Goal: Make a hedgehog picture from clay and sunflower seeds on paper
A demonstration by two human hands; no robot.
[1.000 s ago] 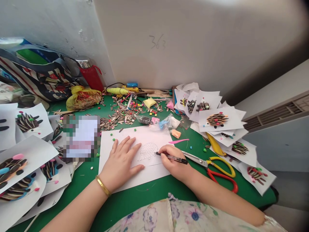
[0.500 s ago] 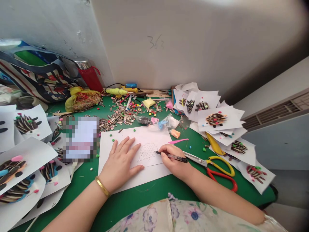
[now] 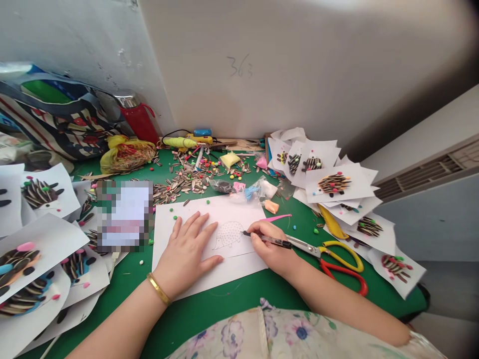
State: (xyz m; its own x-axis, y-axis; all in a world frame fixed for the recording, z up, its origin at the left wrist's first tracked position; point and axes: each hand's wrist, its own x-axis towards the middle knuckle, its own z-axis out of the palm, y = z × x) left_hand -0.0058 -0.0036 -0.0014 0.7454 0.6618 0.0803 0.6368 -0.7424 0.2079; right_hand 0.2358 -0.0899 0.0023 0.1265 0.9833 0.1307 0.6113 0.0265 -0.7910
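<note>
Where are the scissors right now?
In the head view, the red-and-yellow-handled scissors lie on the green mat right of the right hand, blades pointing toward it.

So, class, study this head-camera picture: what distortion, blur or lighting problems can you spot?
Head view: wide-angle distortion slants the slatted vent; a dark smudge clouds the top right; a pixelated patch masks part of the left side; the right hand and pen look fairly sharp; lighting is soft, shadows faint.

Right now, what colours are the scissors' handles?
The scissors have one yellow, one red handle; head view.
</note>
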